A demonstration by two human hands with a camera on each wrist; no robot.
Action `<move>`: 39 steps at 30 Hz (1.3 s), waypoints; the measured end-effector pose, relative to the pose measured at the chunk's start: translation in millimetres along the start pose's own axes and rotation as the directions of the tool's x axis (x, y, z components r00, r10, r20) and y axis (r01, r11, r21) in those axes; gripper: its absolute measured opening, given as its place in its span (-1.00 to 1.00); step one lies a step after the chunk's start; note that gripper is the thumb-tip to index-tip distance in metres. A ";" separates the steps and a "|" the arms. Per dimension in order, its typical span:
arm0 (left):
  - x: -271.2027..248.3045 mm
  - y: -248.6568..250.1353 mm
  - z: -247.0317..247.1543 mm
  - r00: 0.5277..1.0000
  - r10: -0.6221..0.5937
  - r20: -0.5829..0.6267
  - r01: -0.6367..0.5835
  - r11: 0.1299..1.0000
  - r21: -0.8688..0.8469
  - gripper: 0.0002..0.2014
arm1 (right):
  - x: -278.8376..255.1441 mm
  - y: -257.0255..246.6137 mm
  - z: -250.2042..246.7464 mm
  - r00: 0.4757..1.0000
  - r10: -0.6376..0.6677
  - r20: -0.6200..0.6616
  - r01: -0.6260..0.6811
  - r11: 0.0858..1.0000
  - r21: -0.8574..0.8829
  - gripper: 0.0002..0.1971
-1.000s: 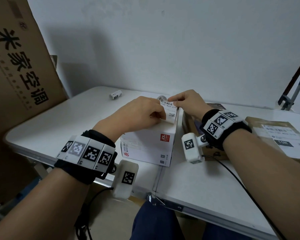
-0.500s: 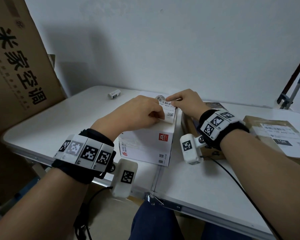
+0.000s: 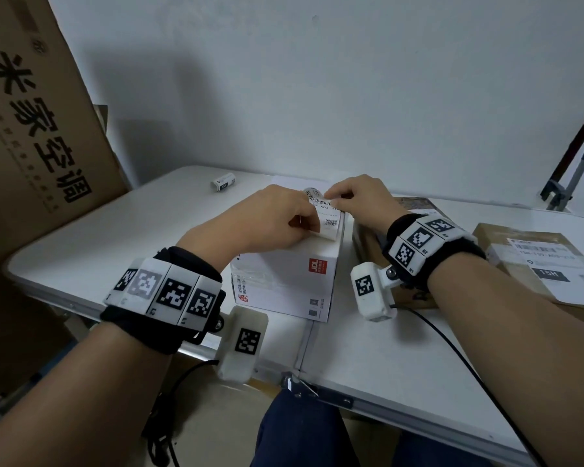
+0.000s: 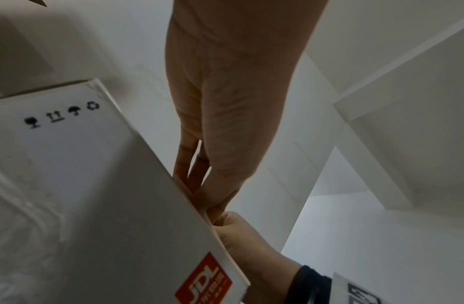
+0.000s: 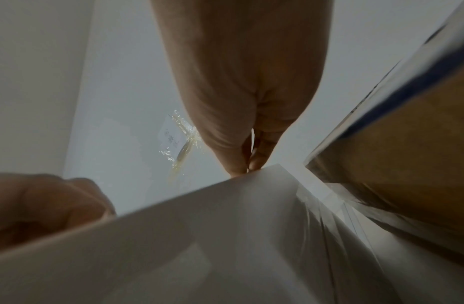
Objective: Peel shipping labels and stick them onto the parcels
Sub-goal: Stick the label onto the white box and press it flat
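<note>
A white parcel box [image 3: 284, 281] with a red logo stands on the white table [image 3: 368, 358] in the head view. A curled shipping label [image 3: 326, 217] with a barcode is held over the box's far right corner. My left hand [image 3: 284, 217] grips the label's lower left part with curled fingers. My right hand [image 3: 344, 197] pinches its upper edge. In the left wrist view the white box [image 4: 82, 185] fills the left, with my left fingers [image 4: 197, 170] at its top edge. The right wrist view shows the box [image 5: 199, 236] beneath my right fingertips [image 5: 251, 162].
A brown parcel [image 3: 536, 264] bearing a label lies at the right, another brown box [image 3: 371, 237] just right of the white one. A small label roll [image 3: 223, 181] lies at the table's far side. A large cardboard carton [image 3: 31, 129] stands at the left.
Both hands stay on the label over the box; the right hand's pinch has shifted slightly along the label's upper edge. The view barely moved.
</note>
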State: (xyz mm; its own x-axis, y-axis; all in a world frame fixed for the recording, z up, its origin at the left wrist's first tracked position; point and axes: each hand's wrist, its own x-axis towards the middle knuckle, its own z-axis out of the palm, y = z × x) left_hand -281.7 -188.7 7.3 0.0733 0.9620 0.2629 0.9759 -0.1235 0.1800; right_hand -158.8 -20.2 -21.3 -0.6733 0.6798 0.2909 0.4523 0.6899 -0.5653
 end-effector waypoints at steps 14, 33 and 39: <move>13.9 5.6 -1.1 0.984 -0.171 0.039 0.172 0.985 -0.006 -0.79 | 0.8 4.6 5.5 0.995 0.070 -0.066 -0.063 0.993 0.102 -0.76; 12.6 -6.6 -4.2 0.931 -0.253 0.263 0.252 0.967 0.037 -0.51 | -24.3 -14.2 -7.5 0.954 0.039 -0.296 0.026 0.976 0.215 -0.51; -4.1 -11.8 -17.7 0.903 -0.256 0.345 0.273 0.962 0.000 -0.50 | -45.9 -44.3 0.9 0.996 -0.085 0.034 0.075 0.967 0.243 -0.59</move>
State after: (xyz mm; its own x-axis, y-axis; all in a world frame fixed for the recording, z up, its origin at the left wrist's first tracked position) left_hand -297.2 -195.5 20.9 -0.1127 0.9844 -0.1355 0.9589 0.1435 0.2447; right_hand -148.4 -82.2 -10.3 -0.7292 0.6094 0.3114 0.2450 0.6573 -0.7127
